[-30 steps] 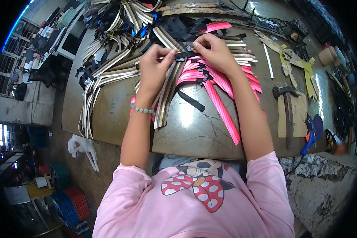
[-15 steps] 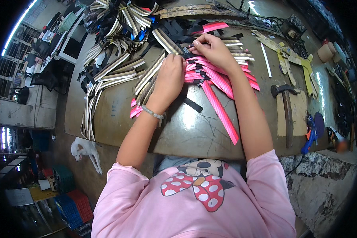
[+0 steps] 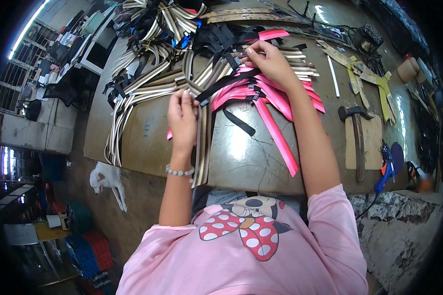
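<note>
Between my hands a striped brown-and-cream webbing strap [image 3: 214, 73] with black parts lies over a fanned pile of pink webbing straps [image 3: 275, 101]. My left hand [image 3: 183, 120] is closed at the left end of a black strap [image 3: 229, 82], where striped webbing also passes; which layers it grips is partly hidden. My right hand [image 3: 268, 61] pinches by the small dark end of the striped strap, at the pile's far side. Below my left fingers, another length of striped strap [image 3: 204, 142] hangs toward the table's near edge. A short black strap [image 3: 238, 123] lies beside the pink pile.
Bundles of striped straps [image 3: 157, 81] cover the table's left and far side. At right are a hammer [image 3: 358, 140] on a tan board, a blue glue gun [image 3: 386, 169] with a cord, and yellow strips [image 3: 379, 81]. A white dog [image 3: 108, 182] lies on the floor at left.
My left hand has moved left and nearer, drawing strap out, and the black strap now stretches across the pink pile. My right hand stays at nearly the same spot.
</note>
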